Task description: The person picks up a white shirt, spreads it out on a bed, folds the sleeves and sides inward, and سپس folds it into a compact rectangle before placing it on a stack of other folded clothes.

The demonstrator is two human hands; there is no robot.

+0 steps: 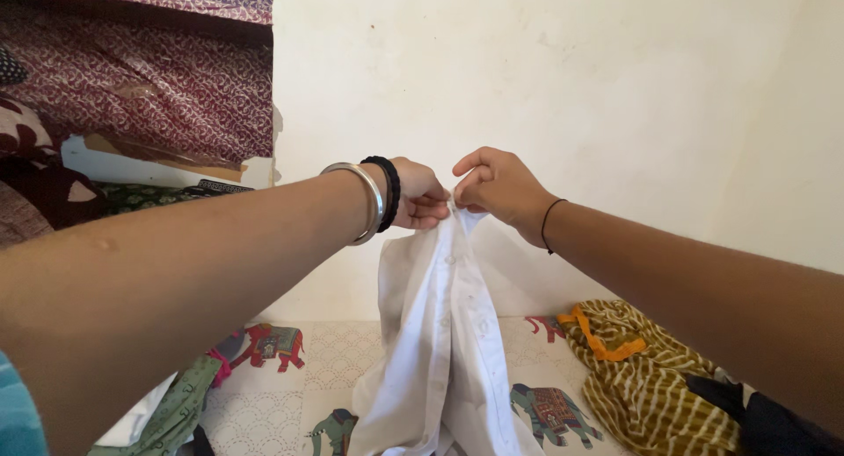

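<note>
Plain cream wall (571, 87) fills the far side of your head view, with a recess at the far left stacked with maroon patterned fabrics (149, 87). Below you lies a pale bedsheet printed with elephants (343, 359).

You hold a white shirt (444, 350) up in front of the wall, and both hands meet at its top edge. Your left hand (418, 194), with a silver bangle (360, 201) and a black band (389, 190) at the wrist, is closed, its fingers curled over the cloth. Your right hand (497, 185), with a thin black thread (549, 223) at the wrist, pinches the same edge between thumb and fingertips. The two grips touch or nearly touch, so the top of the shirt is bunched into a narrow point directly under your fingers. Held from that one spot, the shirt hangs straight down in long folds, a row of buttons showing along its middle, and its lower part reaches the sheet between your forearms.

To the right, near your right forearm, a yellow striped garment with an orange tie (646, 368) lies crumpled, with a dark cloth (765, 421) at its near edge. To the left, under your left arm, a green printed cloth (180, 412) rests on the sheet.
</note>
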